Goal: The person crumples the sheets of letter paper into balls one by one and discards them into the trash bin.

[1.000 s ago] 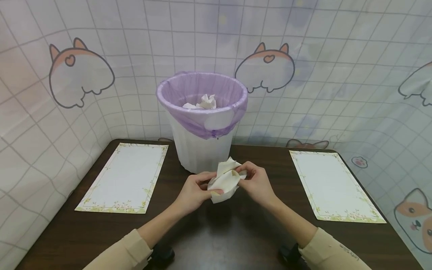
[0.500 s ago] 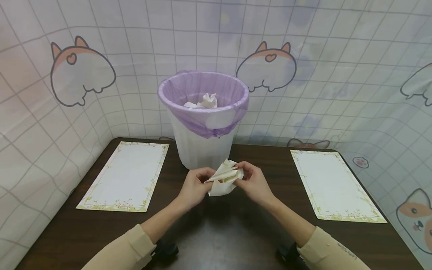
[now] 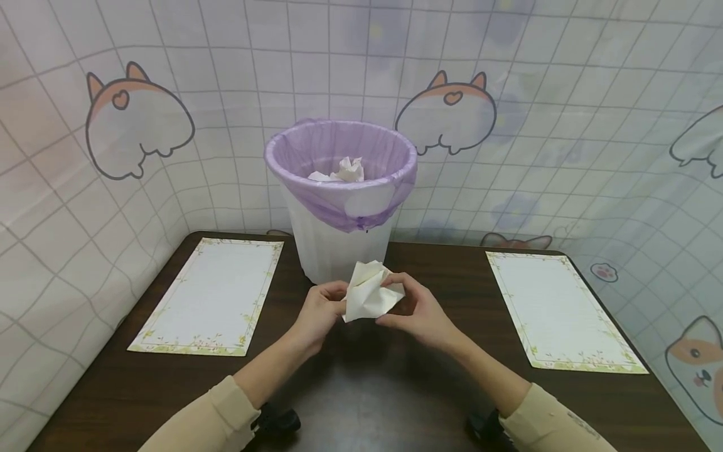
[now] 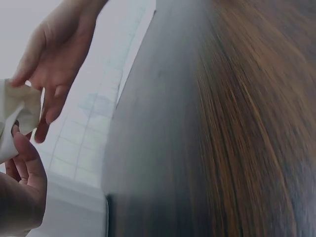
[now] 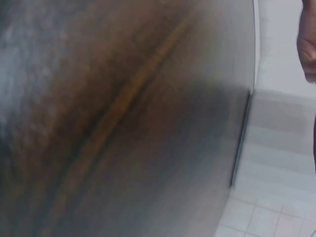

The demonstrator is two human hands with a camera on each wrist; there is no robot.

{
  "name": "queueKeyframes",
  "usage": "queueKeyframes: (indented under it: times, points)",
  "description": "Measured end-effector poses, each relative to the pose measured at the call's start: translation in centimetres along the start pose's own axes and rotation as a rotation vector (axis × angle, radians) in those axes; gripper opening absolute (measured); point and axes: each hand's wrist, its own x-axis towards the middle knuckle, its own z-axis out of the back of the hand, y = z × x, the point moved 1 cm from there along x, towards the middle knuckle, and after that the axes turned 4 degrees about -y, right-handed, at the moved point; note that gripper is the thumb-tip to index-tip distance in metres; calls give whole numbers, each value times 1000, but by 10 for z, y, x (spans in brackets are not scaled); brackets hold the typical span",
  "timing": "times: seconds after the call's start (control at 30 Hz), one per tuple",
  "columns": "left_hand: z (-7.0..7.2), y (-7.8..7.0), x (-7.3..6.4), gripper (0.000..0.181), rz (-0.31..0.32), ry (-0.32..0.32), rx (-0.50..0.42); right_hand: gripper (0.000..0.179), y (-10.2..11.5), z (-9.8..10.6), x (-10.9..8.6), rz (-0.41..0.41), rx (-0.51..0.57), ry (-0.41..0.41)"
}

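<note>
Turned and refolded since a moment ago, crumpled cream-white paper (image 3: 364,298) is pinched by the left hand (image 3: 317,314) and loosely held by the right hand (image 3: 425,319), before the tapered white plastic bin (image 3: 339,248). Likely light, soft and tearable, it is best gripped by its folds.

in the head view, some fingertips of the left hand (image 3: 318,314) are hidden behind the crumpled paper (image 3: 366,300), and the rim of the bin (image 3: 339,248) hides the lower part of the white scraps (image 3: 350,171). both sleeves (image 3: 206,414) run off the bottom edge; marks on the right one are too small to read. the left wrist view cuts off the crumpled paper. in the right wrist view the desk (image 5: 123,148) is blurred and the edge crops a hand (image 5: 308,47).
</note>
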Motion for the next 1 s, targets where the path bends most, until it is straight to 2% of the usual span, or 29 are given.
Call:
queueKeyframes:
  times: [0.17, 0.37, 0.53, 0.7, 0.83, 1.0]
  points:
    - [-6, -4, -2, 23, 66, 16, -53, 45, 1, 1, 1, 27, 6, -63]
    - [-6, -2, -3, 35, 137, 22, -100, 48, 4, 2, 1, -10, 54, -26]
    - [-6, 5, -3, 36, 153, -8, -118, 41, 3, 0, 0, 2, -7, -39]
    - [-6, 12, -4, 33, 149, -33, -104, 32, 3, -1, 0, 38, -111, -63]
    - [-8, 15, -5, 32, 124, -15, -67, 28, -1, -1, 1, 50, -184, -123]
    - [-11, 14, -5, 30, 59, 28, -13, 28, -3, 2, 4, 12, -178, -164]
